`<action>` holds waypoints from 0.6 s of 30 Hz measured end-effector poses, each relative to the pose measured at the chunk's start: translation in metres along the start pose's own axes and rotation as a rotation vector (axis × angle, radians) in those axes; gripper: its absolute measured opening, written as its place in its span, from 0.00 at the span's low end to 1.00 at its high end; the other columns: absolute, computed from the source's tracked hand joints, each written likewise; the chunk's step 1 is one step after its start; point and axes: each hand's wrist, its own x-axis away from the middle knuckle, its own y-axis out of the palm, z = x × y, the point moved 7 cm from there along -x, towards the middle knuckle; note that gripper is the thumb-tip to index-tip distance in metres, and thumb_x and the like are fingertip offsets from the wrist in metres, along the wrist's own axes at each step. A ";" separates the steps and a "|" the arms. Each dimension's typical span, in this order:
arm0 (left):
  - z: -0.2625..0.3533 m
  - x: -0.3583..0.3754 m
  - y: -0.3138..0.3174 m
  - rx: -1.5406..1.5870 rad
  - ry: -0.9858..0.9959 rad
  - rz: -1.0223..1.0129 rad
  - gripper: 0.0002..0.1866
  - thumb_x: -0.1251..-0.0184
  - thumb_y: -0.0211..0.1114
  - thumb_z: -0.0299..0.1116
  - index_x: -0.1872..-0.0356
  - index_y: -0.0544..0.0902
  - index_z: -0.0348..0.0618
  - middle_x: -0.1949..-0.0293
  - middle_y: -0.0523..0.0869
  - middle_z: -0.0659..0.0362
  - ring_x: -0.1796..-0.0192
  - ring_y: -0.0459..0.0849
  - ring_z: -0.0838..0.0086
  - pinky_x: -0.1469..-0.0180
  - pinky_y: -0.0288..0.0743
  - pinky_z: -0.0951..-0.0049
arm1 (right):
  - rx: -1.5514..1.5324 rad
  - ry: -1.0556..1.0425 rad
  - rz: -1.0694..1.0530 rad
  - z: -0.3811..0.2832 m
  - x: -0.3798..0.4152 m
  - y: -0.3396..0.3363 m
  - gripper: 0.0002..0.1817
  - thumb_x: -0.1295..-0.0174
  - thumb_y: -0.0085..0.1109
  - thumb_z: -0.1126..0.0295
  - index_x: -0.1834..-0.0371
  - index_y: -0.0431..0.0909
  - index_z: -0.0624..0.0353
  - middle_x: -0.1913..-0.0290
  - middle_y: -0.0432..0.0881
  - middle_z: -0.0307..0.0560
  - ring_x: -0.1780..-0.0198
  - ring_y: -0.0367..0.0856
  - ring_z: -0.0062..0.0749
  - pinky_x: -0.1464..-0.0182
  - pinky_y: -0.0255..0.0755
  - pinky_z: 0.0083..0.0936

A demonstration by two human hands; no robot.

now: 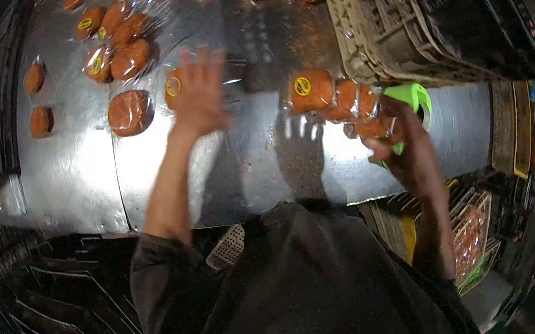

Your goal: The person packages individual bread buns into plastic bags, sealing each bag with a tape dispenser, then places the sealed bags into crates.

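Note:
My left hand (200, 97) is spread flat over a wrapped brown item with a yellow label (173, 87), whose left part shows beside the fingers. At the right, my right hand (398, 129) has its fingers curled at the near end of a row of wrapped brown items (341, 101); the far one carries a yellow label. Just behind that hand lies a bright green object (411, 99), partly hidden by it. A plain wrapped brown item (129, 112) sits left of my left hand.
More wrapped brown items (130, 59) lie across the back and left of the metal table (249, 184). Two small brown pieces (40, 122) are at the far left. Plastic crates (389, 8) stand at the back right. A rack with trays (67, 317) is at the lower left.

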 end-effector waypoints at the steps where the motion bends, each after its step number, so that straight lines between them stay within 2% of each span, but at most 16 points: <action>1: -0.030 -0.001 0.015 -0.042 -0.066 -0.059 0.54 0.62 0.80 0.35 0.28 0.59 0.50 0.27 0.58 0.48 0.24 0.49 0.45 0.26 0.45 0.39 | 0.086 -0.108 -0.078 -0.008 0.005 0.010 0.37 0.47 0.70 0.76 0.33 0.64 0.59 0.42 0.74 0.58 0.43 0.76 0.51 0.45 0.77 0.37; 2: -0.044 -0.007 0.019 0.062 -0.096 -0.175 0.51 0.61 0.79 0.35 0.31 0.62 0.48 0.31 0.64 0.48 0.27 0.56 0.45 0.29 0.54 0.43 | 0.171 -0.218 -0.161 -0.017 0.010 0.024 0.36 0.45 0.70 0.71 0.33 0.63 0.58 0.39 0.72 0.59 0.39 0.73 0.55 0.39 0.73 0.40; 4: -0.034 -0.001 0.020 0.233 -0.025 -0.083 0.46 0.57 0.78 0.35 0.33 0.63 0.44 0.36 0.69 0.48 0.34 0.68 0.51 0.33 0.62 0.49 | 0.207 -0.230 -0.231 -0.021 0.019 0.054 0.40 0.43 0.68 0.62 0.30 0.60 0.61 0.34 0.67 0.62 0.34 0.67 0.59 0.31 0.61 0.43; 6: 0.030 0.020 0.003 1.101 0.000 -0.134 0.41 0.47 0.75 0.42 0.35 0.64 0.40 0.42 0.74 0.50 0.42 0.74 0.59 0.36 0.66 0.58 | -0.062 -0.254 -0.220 -0.020 0.027 0.081 0.45 0.43 0.68 0.59 0.28 0.54 0.65 0.32 0.64 0.65 0.29 0.60 0.58 0.28 0.57 0.43; 7: 0.063 0.033 -0.010 1.308 -0.023 -0.161 0.37 0.41 0.70 0.47 0.36 0.64 0.39 0.47 0.76 0.51 0.46 0.76 0.63 0.39 0.67 0.60 | -0.109 -0.304 -0.104 -0.020 0.030 0.086 0.45 0.42 0.67 0.68 0.26 0.48 0.65 0.31 0.63 0.62 0.33 0.68 0.50 0.32 0.62 0.39; 8: 0.093 0.045 -0.017 1.516 -0.052 -0.197 0.35 0.35 0.65 0.52 0.37 0.65 0.39 0.51 0.78 0.53 0.50 0.77 0.68 0.41 0.69 0.62 | -0.209 -0.262 0.037 -0.009 0.034 0.084 0.44 0.41 0.67 0.66 0.27 0.50 0.66 0.32 0.64 0.63 0.33 0.68 0.51 0.32 0.63 0.39; 10: 0.122 0.051 0.001 1.675 -0.203 -0.213 0.30 0.26 0.52 0.57 0.41 0.69 0.39 0.57 0.80 0.55 0.53 0.76 0.71 0.47 0.70 0.67 | -0.403 -0.183 0.326 0.014 0.039 0.074 0.42 0.39 0.65 0.62 0.28 0.52 0.68 0.34 0.66 0.66 0.33 0.68 0.53 0.32 0.63 0.39; 11: 0.131 0.054 0.001 1.593 -0.240 -0.018 0.26 0.23 0.46 0.55 0.46 0.74 0.39 0.59 0.80 0.56 0.56 0.75 0.74 0.50 0.69 0.71 | -0.656 -0.210 0.353 -0.003 0.046 0.060 0.34 0.36 0.61 0.62 0.32 0.58 0.68 0.40 0.72 0.63 0.38 0.74 0.49 0.37 0.68 0.37; 12: 0.142 0.056 -0.004 1.509 -0.257 0.078 0.34 0.25 0.43 0.62 0.43 0.75 0.39 0.59 0.80 0.57 0.53 0.78 0.70 0.46 0.70 0.69 | -0.614 -0.208 0.336 0.000 0.052 0.056 0.31 0.35 0.60 0.62 0.35 0.61 0.68 0.42 0.74 0.61 0.40 0.75 0.48 0.38 0.68 0.37; 14: 0.166 0.068 -0.021 1.431 -0.159 0.297 0.29 0.22 0.44 0.57 0.50 0.78 0.38 0.64 0.78 0.58 0.57 0.78 0.71 0.49 0.72 0.71 | -0.534 -0.193 0.308 0.015 0.064 0.050 0.25 0.33 0.57 0.61 0.40 0.67 0.68 0.46 0.76 0.58 0.44 0.76 0.46 0.41 0.70 0.36; 15: 0.179 0.075 -0.031 1.429 -0.047 0.381 0.27 0.22 0.45 0.55 0.51 0.78 0.37 0.64 0.79 0.58 0.57 0.78 0.72 0.50 0.72 0.71 | -0.469 -0.317 0.493 0.022 0.071 0.035 0.20 0.31 0.54 0.60 0.49 0.72 0.68 0.51 0.78 0.56 0.50 0.78 0.43 0.45 0.71 0.33; 16: 0.190 0.085 -0.042 1.421 0.062 0.455 0.26 0.22 0.46 0.53 0.53 0.79 0.36 0.63 0.80 0.57 0.57 0.78 0.73 0.52 0.72 0.71 | -0.466 -0.441 0.617 0.023 0.082 0.016 0.19 0.31 0.54 0.59 0.54 0.73 0.68 0.52 0.77 0.54 0.52 0.78 0.41 0.47 0.72 0.31; 17: 0.201 0.093 -0.054 1.413 0.176 0.529 0.25 0.21 0.47 0.51 0.54 0.79 0.35 0.63 0.80 0.57 0.57 0.78 0.74 0.53 0.72 0.71 | -0.448 -0.471 0.652 0.012 0.096 0.000 0.18 0.30 0.54 0.59 0.55 0.73 0.67 0.54 0.78 0.53 0.54 0.78 0.38 0.49 0.71 0.29; 18: 0.212 0.102 -0.070 1.258 0.299 0.652 0.22 0.22 0.48 0.45 0.56 0.80 0.34 0.64 0.81 0.56 0.59 0.79 0.74 0.56 0.73 0.71 | -0.428 -0.501 0.683 0.002 0.109 -0.014 0.17 0.30 0.54 0.59 0.57 0.73 0.66 0.56 0.78 0.51 0.55 0.78 0.36 0.51 0.71 0.27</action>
